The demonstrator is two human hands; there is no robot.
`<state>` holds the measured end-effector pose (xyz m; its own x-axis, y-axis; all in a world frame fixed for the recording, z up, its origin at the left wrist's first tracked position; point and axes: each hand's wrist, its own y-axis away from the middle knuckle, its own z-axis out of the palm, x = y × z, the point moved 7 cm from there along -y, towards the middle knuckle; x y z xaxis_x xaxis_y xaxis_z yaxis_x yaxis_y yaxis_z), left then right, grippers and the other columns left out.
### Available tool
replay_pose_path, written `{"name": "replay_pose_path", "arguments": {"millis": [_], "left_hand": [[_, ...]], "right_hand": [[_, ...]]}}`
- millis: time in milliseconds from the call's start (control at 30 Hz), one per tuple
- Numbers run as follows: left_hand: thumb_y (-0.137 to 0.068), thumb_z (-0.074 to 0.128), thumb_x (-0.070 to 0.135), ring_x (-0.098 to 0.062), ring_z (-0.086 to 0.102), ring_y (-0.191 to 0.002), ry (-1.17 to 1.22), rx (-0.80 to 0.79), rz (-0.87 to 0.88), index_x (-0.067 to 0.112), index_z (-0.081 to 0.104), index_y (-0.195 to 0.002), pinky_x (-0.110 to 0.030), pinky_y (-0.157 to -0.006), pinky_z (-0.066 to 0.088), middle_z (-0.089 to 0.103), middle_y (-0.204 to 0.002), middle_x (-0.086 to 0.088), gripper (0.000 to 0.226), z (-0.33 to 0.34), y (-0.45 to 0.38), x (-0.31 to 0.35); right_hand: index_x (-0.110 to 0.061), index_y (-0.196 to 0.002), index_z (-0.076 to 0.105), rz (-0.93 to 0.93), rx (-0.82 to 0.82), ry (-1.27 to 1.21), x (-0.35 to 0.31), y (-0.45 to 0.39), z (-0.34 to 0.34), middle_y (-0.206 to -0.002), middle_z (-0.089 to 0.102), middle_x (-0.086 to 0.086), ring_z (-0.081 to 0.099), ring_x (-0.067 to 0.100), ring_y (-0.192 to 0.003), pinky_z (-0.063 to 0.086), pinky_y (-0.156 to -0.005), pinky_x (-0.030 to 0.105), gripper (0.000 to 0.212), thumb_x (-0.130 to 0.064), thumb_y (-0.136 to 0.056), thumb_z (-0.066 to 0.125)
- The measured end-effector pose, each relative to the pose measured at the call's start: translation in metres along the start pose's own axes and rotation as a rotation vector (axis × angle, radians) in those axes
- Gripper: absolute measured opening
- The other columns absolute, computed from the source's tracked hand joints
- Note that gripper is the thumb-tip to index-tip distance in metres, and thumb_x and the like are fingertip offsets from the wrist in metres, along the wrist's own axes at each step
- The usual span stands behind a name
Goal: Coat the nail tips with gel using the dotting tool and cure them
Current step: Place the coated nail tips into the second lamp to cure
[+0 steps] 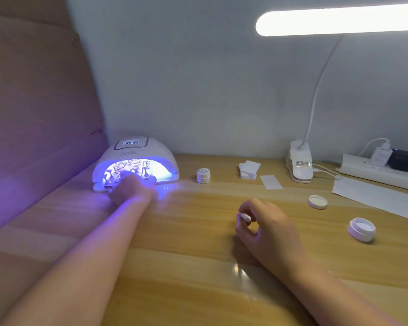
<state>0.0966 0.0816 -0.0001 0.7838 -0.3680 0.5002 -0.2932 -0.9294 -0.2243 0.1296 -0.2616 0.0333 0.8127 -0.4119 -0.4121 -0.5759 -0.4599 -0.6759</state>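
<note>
Left hand (131, 187) stretched forward at the lit, domed white curing lamp (136, 161) mouth, fingers' state unclear in glare; right hand (264, 222) rests on glossy wooden bench (198, 267), fingers pinching slim white dotting tool (245, 217).

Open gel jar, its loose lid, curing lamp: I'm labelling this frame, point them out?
open gel jar (361, 229): head view, side wall.
loose lid (318, 201): head view, inner face.
curing lamp (137, 151): head view, top shell.

The wooden table (198, 267) is being occupied by a lit curing lamp (136, 161), closed jar (203, 175), open jar (361, 229), loose lid (318, 201), wipes (249, 170), clip lamp base (299, 164) and power strip (375, 172).
</note>
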Motion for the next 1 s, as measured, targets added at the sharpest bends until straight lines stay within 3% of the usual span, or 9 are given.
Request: {"name": "replay_pose_path", "arguments": {"millis": [167, 333, 467, 633, 800, 900, 1000], "left_hand": [[-0.076, 0.058, 0.071, -0.031, 0.064, -0.088, -0.009, -0.038, 0.041, 0.009, 0.057, -0.086, -0.034, -0.081, 0.044, 0.065, -0.084, -0.011, 0.063, -0.010, 0.007, -0.016], [-0.065, 0.059, 0.079, -0.025, 0.065, -0.083, -0.038, -0.105, 0.097, 0.016, 0.065, -0.086, -0.031, -0.077, 0.048, 0.069, -0.080, -0.005, 0.067, -0.027, 0.021, -0.034], [-0.051, 0.056, 0.080, -0.016, 0.059, -0.062, 0.059, -0.133, 0.102, 0.018, 0.065, -0.068, -0.028, -0.065, 0.044, 0.061, -0.053, 0.007, 0.065, -0.039, 0.040, -0.043], [-0.064, 0.063, 0.069, -0.024, 0.062, -0.078, 0.054, -0.234, 0.170, 0.021, 0.063, -0.082, -0.036, -0.076, 0.053, 0.066, -0.082, -0.001, 0.051, -0.038, 0.058, -0.050], [-0.065, 0.066, 0.068, -0.018, 0.061, -0.080, 0.046, -0.298, 0.363, 0.025, 0.060, -0.082, -0.030, -0.074, 0.051, 0.063, -0.081, 0.010, 0.047, -0.035, 0.094, -0.020], [-0.066, 0.067, 0.064, -0.013, 0.051, -0.067, 0.040, -0.359, 0.575, 0.029, 0.058, -0.085, -0.023, -0.056, 0.039, 0.053, -0.069, 0.015, 0.040, -0.029, 0.128, 0.016], [-0.067, 0.068, 0.060, -0.008, 0.043, -0.061, 0.097, -0.443, 0.773, 0.034, 0.062, -0.093, -0.022, -0.051, 0.030, 0.047, -0.061, 0.015, 0.038, -0.019, 0.162, 0.058]], "right_hand": [[-0.018, -0.074, 0.056, 0.003, 0.016, -0.004, 0.002, 0.000, -0.001, -0.065, 0.055, -0.011, 0.047, 0.014, -0.062, 0.047, -0.048, 0.037, 0.020, -0.007, -0.074, 0.072], [-0.015, -0.077, 0.058, 0.010, 0.012, -0.004, 0.002, 0.003, -0.003, -0.065, 0.057, -0.009, 0.051, 0.018, -0.062, 0.047, -0.050, 0.038, 0.015, -0.008, -0.075, 0.072], [-0.015, -0.078, 0.060, 0.033, 0.013, -0.014, -0.001, 0.003, -0.010, -0.066, 0.057, -0.010, 0.050, 0.017, -0.062, 0.046, -0.052, 0.035, 0.014, -0.010, -0.076, 0.072], [-0.023, -0.084, 0.060, 0.223, -0.004, -0.055, 0.016, -0.010, -0.018, -0.065, 0.056, -0.016, 0.056, 0.014, -0.071, 0.043, -0.058, 0.030, 0.005, -0.024, -0.084, 0.065], [-0.022, -0.083, 0.062, 0.268, 0.021, -0.082, 0.021, -0.014, -0.038, -0.066, 0.060, -0.013, 0.060, 0.017, -0.070, 0.050, -0.062, 0.034, 0.004, -0.020, -0.081, 0.065], [-0.015, -0.084, 0.064, 0.172, 0.056, -0.061, 0.023, -0.008, -0.059, -0.071, 0.065, -0.004, 0.060, 0.018, -0.069, 0.052, -0.066, 0.039, 0.007, -0.011, -0.080, 0.067], [-0.011, -0.086, 0.066, 0.083, 0.064, 0.016, 0.032, 0.002, -0.079, -0.073, 0.065, -0.001, 0.060, 0.019, -0.072, 0.052, -0.066, 0.042, 0.008, -0.007, -0.080, 0.069]]}}
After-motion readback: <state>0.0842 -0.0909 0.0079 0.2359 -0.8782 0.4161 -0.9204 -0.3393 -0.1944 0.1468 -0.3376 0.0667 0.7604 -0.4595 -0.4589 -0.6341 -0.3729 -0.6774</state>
